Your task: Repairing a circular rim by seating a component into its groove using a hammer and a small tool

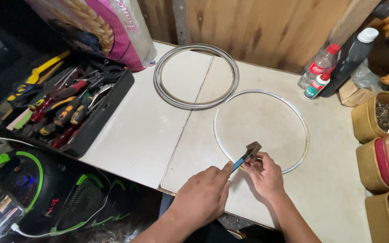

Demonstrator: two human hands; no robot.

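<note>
Left of the thin metal ring (293, 116) sits the black tool tray (96, 127). Your left hand (202, 194) grips the blue-handled pliers (247, 155) at the ring's near edge, your right hand (264, 173) pinches right by the pliers' head. Brown bins (366, 120) stand right of the ring on the counter (140, 135).
</note>
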